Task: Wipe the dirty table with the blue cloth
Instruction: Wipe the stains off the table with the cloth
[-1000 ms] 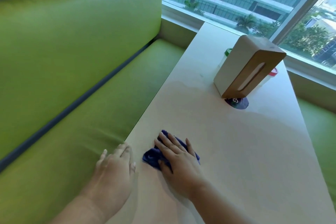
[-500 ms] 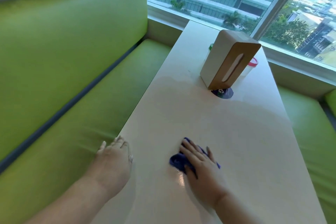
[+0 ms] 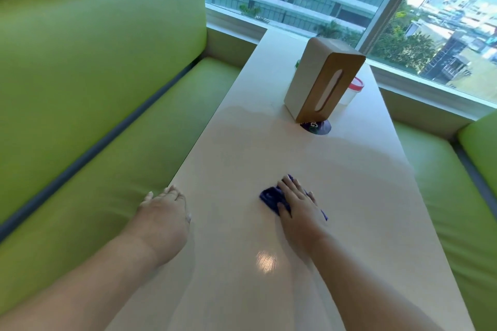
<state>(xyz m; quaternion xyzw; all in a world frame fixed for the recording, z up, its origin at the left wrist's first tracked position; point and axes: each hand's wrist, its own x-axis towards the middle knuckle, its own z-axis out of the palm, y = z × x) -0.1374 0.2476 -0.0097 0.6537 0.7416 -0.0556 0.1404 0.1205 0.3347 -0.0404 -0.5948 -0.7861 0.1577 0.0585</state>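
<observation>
Right now the right hand (image 3: 301, 209) lies flat, fingers straight, pressing the blue cloth (image 3: 270, 197) onto the middle of the desk (image 3: 349, 183), at about 6 o'clock from the upright tissue box (image 3: 304, 80). At the cloth's 9 o'clock, the left hand (image 3: 164, 212) rests on the desk's edge, fingers relaxed, holding nothing.

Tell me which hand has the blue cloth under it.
The right hand, fingers flat on the blue cloth near the middle of the table. The left hand rests bare at the table's left edge, away from the cloth.
</observation>
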